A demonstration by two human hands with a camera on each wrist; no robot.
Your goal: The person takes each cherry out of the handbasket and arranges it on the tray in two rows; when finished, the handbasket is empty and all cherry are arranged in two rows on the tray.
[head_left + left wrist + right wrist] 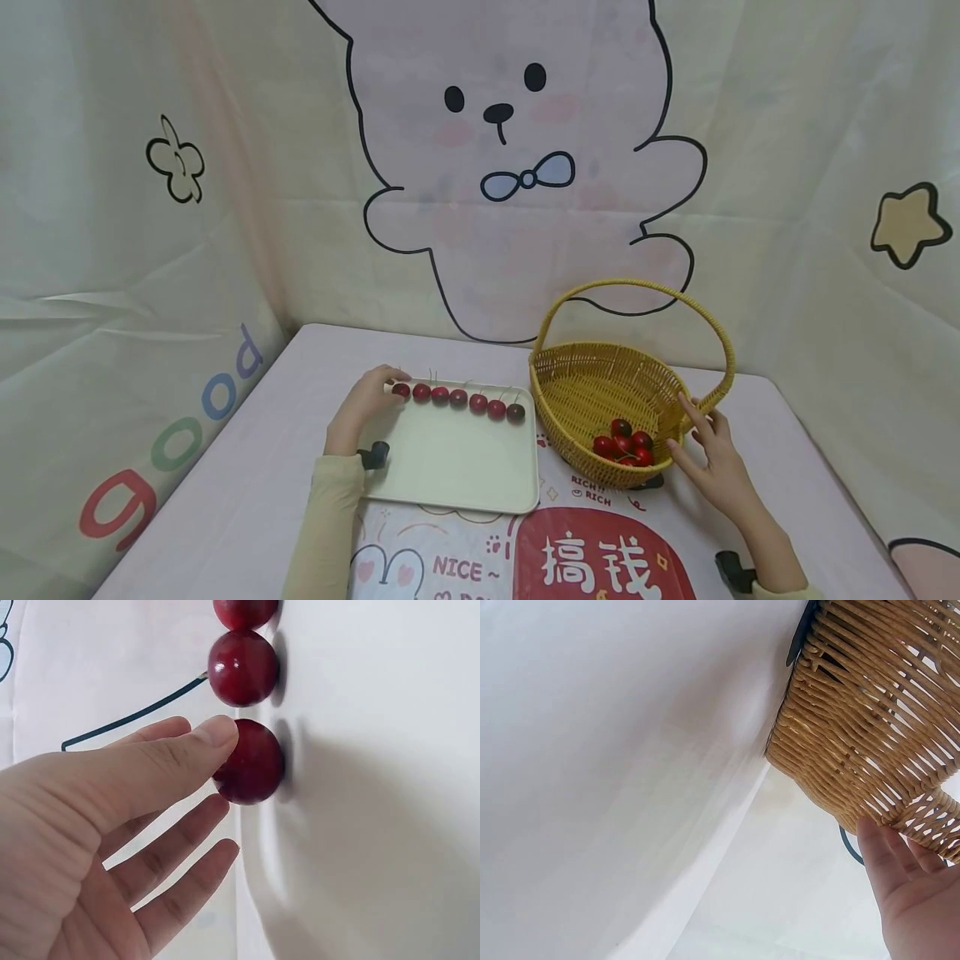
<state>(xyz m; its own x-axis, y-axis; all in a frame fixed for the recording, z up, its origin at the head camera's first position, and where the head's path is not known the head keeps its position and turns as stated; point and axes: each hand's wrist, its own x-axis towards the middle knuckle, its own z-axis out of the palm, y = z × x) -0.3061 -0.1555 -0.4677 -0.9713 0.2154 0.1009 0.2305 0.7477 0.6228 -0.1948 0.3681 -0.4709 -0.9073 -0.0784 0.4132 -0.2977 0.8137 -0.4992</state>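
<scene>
At the left end of a row of several dark red cherries (458,399), my left hand (369,402) pinches the end cherry (253,761). Its thumb lies against the fruit in the left wrist view, while the other fingers spread behind and below. The row runs along the far edge of a cream tray (457,467). To the right stands a yellow woven basket (577,383) with a tall handle and several red cherries (622,444) inside. My right hand (712,458) touches the basket's right rim near the handle's base with fairly straight fingers.
A white cloth (225,500) with printed letters and a red patch (600,558) covers the table. Behind it hangs a backdrop (517,250) with a cartoon bear. The basket stands close to the tray's right side.
</scene>
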